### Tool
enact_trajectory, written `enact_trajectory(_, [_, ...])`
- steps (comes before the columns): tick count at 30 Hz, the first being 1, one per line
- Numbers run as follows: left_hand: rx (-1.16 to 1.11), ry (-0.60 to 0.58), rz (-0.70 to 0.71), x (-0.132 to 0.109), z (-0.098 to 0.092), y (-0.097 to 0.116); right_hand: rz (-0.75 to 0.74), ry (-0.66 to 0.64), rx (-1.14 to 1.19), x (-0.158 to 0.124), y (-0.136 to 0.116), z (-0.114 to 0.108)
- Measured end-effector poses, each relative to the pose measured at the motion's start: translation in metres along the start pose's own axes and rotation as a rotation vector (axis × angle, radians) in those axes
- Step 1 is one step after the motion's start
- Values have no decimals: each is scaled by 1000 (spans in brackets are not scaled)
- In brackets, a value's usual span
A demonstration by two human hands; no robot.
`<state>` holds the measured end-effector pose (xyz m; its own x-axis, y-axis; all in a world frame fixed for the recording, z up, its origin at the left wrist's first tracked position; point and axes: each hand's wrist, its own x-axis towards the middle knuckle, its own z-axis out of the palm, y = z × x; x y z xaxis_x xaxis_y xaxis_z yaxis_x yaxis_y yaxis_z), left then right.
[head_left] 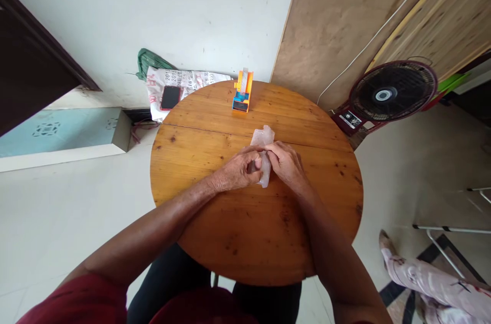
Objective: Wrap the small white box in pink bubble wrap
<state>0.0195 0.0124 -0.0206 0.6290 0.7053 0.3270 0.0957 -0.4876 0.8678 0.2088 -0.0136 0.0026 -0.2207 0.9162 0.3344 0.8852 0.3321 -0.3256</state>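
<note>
A piece of whitish, translucent plastic wrapping [263, 135], perhaps bubble wrap, is between my hands over the middle of the round wooden table [215, 227]. On its left side my left hand [241, 168] is closed, thumb and fingers curled round its edge. My right hand [284, 163] pinches the wrapping from the right, fingertips close to those of the left hand. One end of the wrapping sticks out beyond my fingers and another hangs below them. Whether anything lies inside the wrapping I cannot tell.
An orange and blue tape dispenser [242, 94] stands at the table's far edge. Behind the table's left edge, a phone [171, 97] lies on a white printed sack [153, 89]. A fan [383, 95] is at the right, and another person's legs [429, 275] show at lower right.
</note>
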Motion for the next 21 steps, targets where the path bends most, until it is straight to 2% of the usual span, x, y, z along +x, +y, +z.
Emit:
enact_trajectory(5, [11, 3, -30, 0, 1, -2, 26, 10, 14, 2, 1, 6])
enact_trajectory(11, [31, 14, 1, 1, -1, 2, 76, 17, 58, 3, 1, 7])
enact_trajectory(17, [176, 45, 93, -1, -2, -3, 126, -8, 59, 3, 4, 8])
enact_trajectory(21, [297, 23, 128, -1, -2, -5, 180, -32, 48, 3, 5, 9])
